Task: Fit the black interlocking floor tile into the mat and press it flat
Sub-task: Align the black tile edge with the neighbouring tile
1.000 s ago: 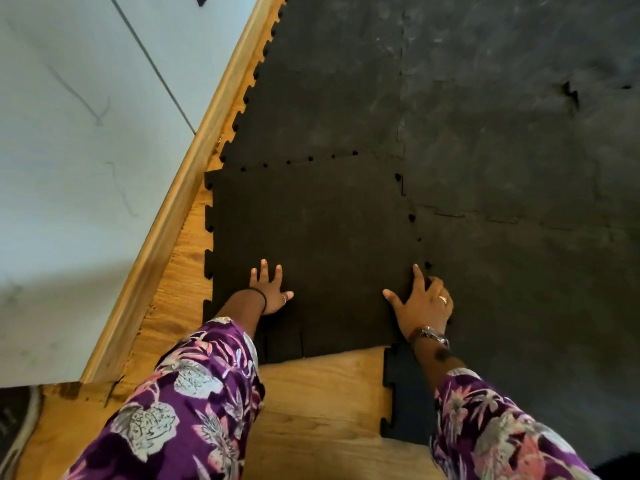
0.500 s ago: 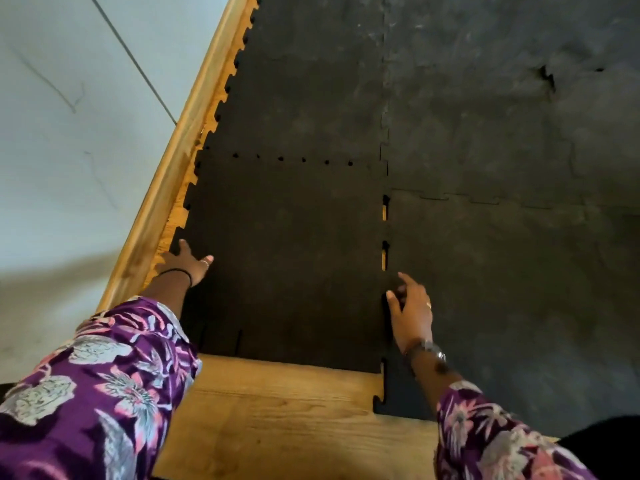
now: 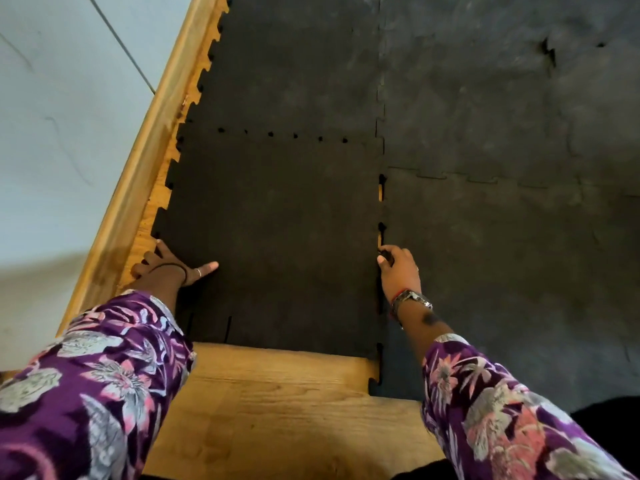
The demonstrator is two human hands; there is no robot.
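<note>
The black interlocking tile (image 3: 277, 237) lies flat at the near left corner of the black mat (image 3: 502, 133). Its far edge meets the mat with small dark holes along the seam. Along its right seam, narrow gaps show the wood floor. My left hand (image 3: 173, 266) lies spread on the tile's toothed left edge, fingers apart, thumb pointing right. My right hand (image 3: 398, 271) rests on the right seam, fingertips curled into the joint between tile and mat. Neither hand visibly grips anything.
A wooden skirting board (image 3: 145, 161) runs along the grey wall (image 3: 62, 116) on the left, close to the tile's teeth. Bare wood floor (image 3: 277, 403) lies in front of the tile. My purple floral sleeves fill the lower corners.
The tile has slid left and away into line with the mat. My left hand went from the tile's near middle to its left edge. My right hand crept forward along the right seam.
</note>
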